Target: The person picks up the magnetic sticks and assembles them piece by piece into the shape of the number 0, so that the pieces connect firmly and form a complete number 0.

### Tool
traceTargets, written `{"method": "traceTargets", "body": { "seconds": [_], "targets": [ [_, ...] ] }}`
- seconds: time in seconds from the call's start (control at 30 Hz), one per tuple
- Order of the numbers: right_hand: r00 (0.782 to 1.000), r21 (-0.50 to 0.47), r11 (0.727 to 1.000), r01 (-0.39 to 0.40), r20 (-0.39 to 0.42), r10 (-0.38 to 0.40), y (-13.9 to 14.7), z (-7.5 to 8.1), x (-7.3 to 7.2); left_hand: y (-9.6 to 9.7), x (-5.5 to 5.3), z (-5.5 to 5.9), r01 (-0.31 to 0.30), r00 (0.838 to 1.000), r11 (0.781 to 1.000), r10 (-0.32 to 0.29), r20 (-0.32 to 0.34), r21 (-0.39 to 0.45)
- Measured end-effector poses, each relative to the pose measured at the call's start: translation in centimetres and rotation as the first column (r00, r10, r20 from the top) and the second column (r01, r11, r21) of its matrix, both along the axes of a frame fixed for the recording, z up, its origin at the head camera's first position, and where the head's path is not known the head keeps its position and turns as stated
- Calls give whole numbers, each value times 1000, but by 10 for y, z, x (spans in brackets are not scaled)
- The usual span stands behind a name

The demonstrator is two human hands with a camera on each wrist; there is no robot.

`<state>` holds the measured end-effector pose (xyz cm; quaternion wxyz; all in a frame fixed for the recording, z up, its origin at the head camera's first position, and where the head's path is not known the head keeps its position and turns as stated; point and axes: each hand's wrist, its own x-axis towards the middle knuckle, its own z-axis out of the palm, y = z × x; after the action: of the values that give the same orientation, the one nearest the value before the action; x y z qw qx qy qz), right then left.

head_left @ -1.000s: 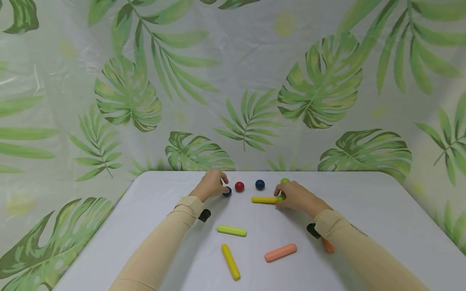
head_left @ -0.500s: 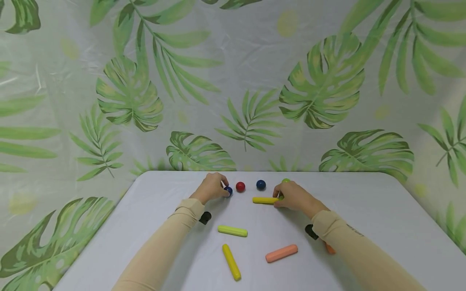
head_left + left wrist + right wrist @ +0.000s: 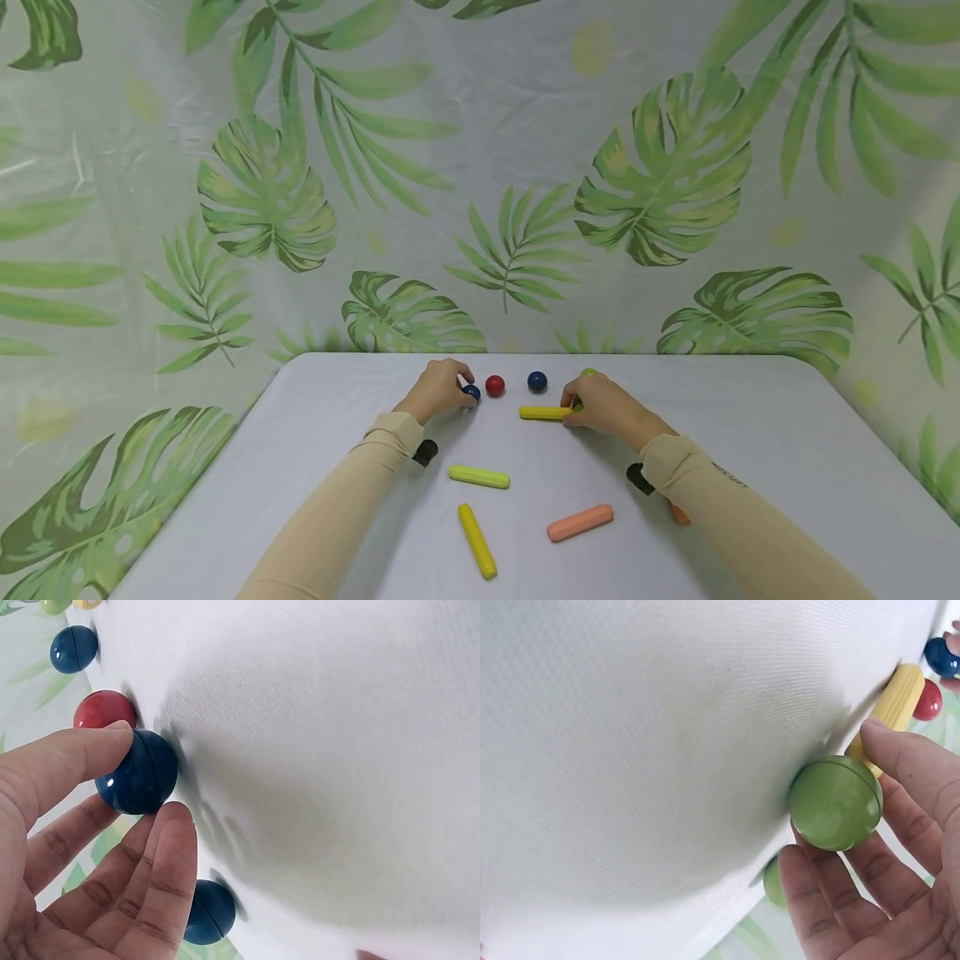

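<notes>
My left hand (image 3: 435, 390) holds a glossy dark blue ball (image 3: 139, 772) at the table's back, thumb on one side and fingertips on the other. A second blue ball (image 3: 212, 911) shows past its fingers in the left wrist view. Next to the held ball sits a red ball (image 3: 495, 385), then another blue ball (image 3: 537, 382). My right hand (image 3: 603, 406) has its thumb and fingers around a green ball (image 3: 836, 802). Touching or very near it lies a yellow stick (image 3: 543, 412). Another green ball (image 3: 588, 372) is partly hidden behind the right hand.
Nearer on the white table (image 3: 315, 533) lie a yellow-green stick (image 3: 479, 477), a yellow stick (image 3: 477, 540) and a salmon stick (image 3: 580, 522). An orange stick (image 3: 680, 513) is mostly hidden under the right forearm. A leaf-patterned curtain (image 3: 517, 167) hangs behind the table.
My right hand has shifted slightly left, and less of its green ball shows. The left hand's blue ball now shows a lighter blue side. The other balls and sticks stay in place.
</notes>
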<state>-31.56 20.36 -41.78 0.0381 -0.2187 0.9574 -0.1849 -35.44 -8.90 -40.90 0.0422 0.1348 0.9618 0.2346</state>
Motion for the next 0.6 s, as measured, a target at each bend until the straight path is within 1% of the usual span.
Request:
{"method": "traceTargets", "body": {
  "seconds": [0.3, 0.47, 0.6],
  "targets": [
    [1000, -11, 1000, 9, 9, -9, 0, 3, 2, 1, 0, -2, 8, 1000, 1000, -8, -10, 9],
    [1000, -10, 1000, 17, 19, -17, 0, 3, 3, 1, 2, -3, 3, 1000, 999, -4, 9, 37],
    [1000, -14, 1000, 8, 14, -8, 1, 2, 2, 2, 3, -5, 3, 1000, 998, -5, 23, 64]
  ]
}}
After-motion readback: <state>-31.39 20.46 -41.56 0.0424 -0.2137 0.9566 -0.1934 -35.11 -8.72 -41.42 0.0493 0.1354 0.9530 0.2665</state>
